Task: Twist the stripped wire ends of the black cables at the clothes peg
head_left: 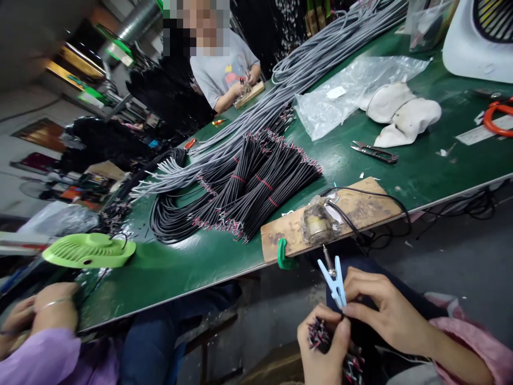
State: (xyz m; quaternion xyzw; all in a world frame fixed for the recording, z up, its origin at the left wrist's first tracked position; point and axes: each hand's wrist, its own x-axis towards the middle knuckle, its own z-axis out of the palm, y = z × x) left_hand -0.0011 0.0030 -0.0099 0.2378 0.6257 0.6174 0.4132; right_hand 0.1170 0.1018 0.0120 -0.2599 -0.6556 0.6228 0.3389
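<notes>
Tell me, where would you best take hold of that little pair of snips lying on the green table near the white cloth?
Probably by the handle end of the snips, the thicker part pointing right toward the white cloth. They lie flat on the green table with the narrow blade tips pointing left, so coming from above and from the right keeps fingers off the blades. Nothing lies against them.

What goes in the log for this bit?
left hand: holds wire bundle | right hand: pinches blue clip | soldering iron: beside clip
</notes>
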